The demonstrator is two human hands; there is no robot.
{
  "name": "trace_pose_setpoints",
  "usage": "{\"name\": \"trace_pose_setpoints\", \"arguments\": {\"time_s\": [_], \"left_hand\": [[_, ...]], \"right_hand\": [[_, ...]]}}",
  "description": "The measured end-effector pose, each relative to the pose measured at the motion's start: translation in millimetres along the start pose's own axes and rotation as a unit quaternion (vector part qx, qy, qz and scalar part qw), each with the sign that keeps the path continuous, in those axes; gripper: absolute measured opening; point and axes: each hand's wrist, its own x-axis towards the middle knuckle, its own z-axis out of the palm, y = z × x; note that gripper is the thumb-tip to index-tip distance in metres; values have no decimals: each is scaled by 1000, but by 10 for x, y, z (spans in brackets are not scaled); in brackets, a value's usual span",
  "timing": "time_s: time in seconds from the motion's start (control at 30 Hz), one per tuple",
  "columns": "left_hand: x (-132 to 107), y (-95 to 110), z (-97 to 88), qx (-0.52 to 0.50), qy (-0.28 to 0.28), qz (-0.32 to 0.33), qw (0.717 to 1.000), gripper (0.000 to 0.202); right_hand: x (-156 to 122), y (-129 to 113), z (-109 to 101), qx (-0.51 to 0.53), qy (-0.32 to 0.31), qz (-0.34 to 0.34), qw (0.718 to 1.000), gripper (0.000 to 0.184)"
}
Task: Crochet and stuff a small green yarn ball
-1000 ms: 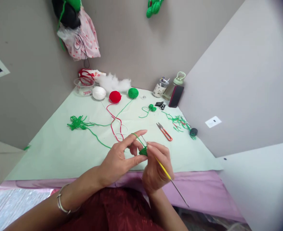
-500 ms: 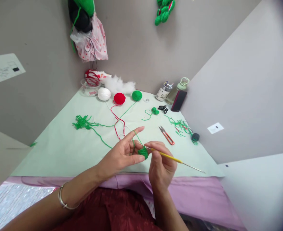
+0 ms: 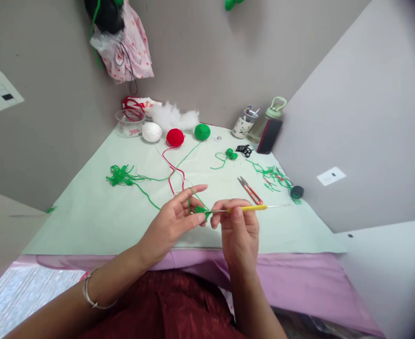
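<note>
A small green crochet piece [image 3: 200,210] is pinched between the thumb and fingers of my left hand [image 3: 174,219]. Green yarn [image 3: 196,193] runs over the raised index finger of that hand and down to the piece. In my right hand [image 3: 238,230] is a crochet hook with a yellow handle [image 3: 248,208], held level. Its metal tip meets the green piece at the edge; whether it is through a stitch I cannot tell. Part of the piece is hidden behind my left thumb.
Behind my hands lie a white yarn ball [image 3: 152,132], a red yarn ball [image 3: 175,137] and a green yarn ball [image 3: 202,132]. Orange-handled thread snips [image 3: 250,190] rest right of centre, near green yarn scraps [image 3: 272,176]. A bottle [image 3: 260,127] and phone [image 3: 270,136] stand far right.
The hook has swung from slanting down rightward to nearly level. The green piece has tilted and shows less of its side. The whole view has shifted slightly.
</note>
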Motion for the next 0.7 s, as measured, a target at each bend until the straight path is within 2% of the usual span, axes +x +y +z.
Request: {"name": "trace_pose_setpoints", "arguments": {"time_s": [0.13,0.23,0.33,0.4,0.47,0.5,0.53,0.57,0.63,0.7], "left_hand": [[-18,-40,11,58,21,26,998,50],[-34,-49,16,106,39,54,992,48],[-57,-38,16,155,60,77,983,48],[-66,-27,23,164,77,83,980,49],[-63,-17,34,119,80,64,988,54],[-57,-12,39,76,71,39,994,58],[-48,-6,40,25,57,4,998,61],[-39,3,36,-24,44,-35,998,64],[-24,25,16,-96,29,-92,991,61],[-20,49,-10,-120,38,-95,988,55]], "right_hand": [[-77,-41,-64,-100,-19,-71,992,18],[-136,-55,-102,-184,-41,-157,969,23],[-177,-13,-124,-262,-68,-248,930,31],[-196,39,-126,-335,-88,-293,891,38],[-211,91,-116,-409,-96,-330,845,44],[-215,110,-108,-430,-90,-342,831,45],[-217,122,-99,-431,-79,-350,828,43],[-215,126,-89,-414,-67,-344,840,41],[-196,110,-69,-344,-36,-286,893,33],[-158,79,-50,-247,-9,-198,949,27]]}}
